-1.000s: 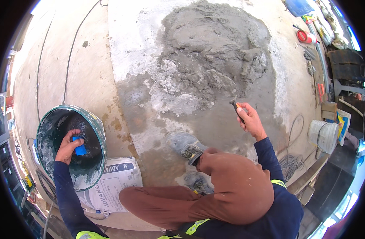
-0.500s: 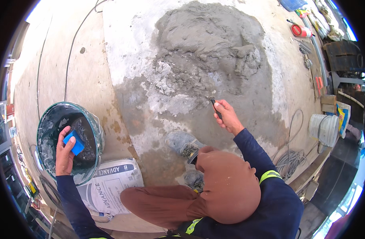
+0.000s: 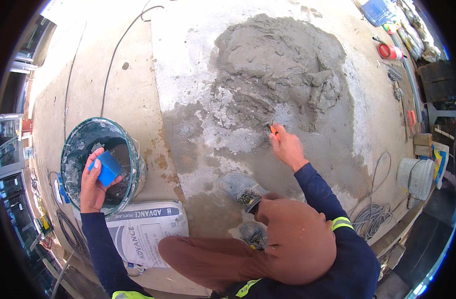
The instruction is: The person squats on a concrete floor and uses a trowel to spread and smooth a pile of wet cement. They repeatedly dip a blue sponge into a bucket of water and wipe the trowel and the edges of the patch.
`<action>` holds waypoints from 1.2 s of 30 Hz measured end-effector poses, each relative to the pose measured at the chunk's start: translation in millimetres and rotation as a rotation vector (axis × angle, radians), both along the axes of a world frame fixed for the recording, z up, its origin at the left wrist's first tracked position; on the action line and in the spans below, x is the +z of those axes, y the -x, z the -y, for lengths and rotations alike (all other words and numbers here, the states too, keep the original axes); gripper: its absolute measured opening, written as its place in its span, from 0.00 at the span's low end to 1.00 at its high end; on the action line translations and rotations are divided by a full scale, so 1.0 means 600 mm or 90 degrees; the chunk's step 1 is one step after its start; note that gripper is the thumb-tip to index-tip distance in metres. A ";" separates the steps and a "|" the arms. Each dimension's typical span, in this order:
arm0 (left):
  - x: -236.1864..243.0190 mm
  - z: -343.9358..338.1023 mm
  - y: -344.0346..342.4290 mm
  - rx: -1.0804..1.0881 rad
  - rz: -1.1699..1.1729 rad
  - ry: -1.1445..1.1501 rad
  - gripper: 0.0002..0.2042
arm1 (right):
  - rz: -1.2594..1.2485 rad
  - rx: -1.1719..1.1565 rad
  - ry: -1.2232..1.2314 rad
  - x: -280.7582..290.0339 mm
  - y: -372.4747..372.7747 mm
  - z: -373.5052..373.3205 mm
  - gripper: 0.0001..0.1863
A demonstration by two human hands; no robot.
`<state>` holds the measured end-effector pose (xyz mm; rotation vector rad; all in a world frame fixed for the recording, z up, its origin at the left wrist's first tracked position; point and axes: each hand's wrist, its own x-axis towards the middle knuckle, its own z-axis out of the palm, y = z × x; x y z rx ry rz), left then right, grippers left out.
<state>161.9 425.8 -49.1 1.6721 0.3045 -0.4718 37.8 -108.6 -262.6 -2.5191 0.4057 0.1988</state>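
My left hand (image 3: 94,188) is closed round a blue block (image 3: 107,168), held over the mouth of a dark green bucket (image 3: 68,187). Whether the block is foam or something harder I cannot tell. Grey wet residue coats the inside of the bucket. My right hand (image 3: 289,149) grips the orange-and-black handle of a small trowel (image 3: 274,130). Its blade is mostly hidden at the lower edge of a large heap of wet grey mortar (image 3: 283,60). The heap spreads over a pale, mortar-smeared board on the floor.
Beside the bucket lies a white paper cement bag (image 3: 143,234). My shoe (image 3: 242,190) stands at the board's near side. On the right are a coiled cable (image 3: 372,219), a pale bucket (image 3: 415,178) and a red-and-white container (image 3: 390,51). A black cable (image 3: 108,74) crosses the floor at left.
My left hand has lifted the blue block from inside the bucket to above its mouth. The trowel has turned in my right hand near the mortar edge. The whole view has shifted slightly.
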 end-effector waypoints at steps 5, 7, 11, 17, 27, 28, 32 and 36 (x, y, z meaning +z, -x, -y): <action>0.017 0.011 0.002 -0.009 0.014 0.011 0.29 | 0.122 -0.039 -0.044 0.054 0.050 -0.016 0.23; 0.019 0.009 0.008 -0.004 0.021 0.030 0.29 | 0.073 0.006 -0.015 0.046 0.062 -0.017 0.24; 0.009 0.024 0.005 -0.013 0.039 0.057 0.28 | -0.033 0.023 0.051 0.008 0.029 -0.018 0.24; -0.007 0.017 0.004 0.020 0.042 0.050 0.26 | 0.070 -0.029 -0.110 0.054 0.027 -0.009 0.22; 0.004 0.076 0.007 0.052 0.091 0.198 0.29 | 0.089 -0.017 -0.113 0.070 0.064 -0.014 0.21; 0.009 0.096 0.004 0.031 0.089 0.225 0.30 | 0.113 -0.004 -0.108 0.068 0.063 -0.017 0.21; -0.022 0.225 -0.023 -0.083 0.106 0.213 0.31 | 0.142 0.086 -0.015 0.045 0.043 -0.026 0.21; -0.059 0.382 -0.024 -0.235 0.091 0.135 0.30 | 0.103 0.151 0.080 0.070 -0.017 -0.069 0.17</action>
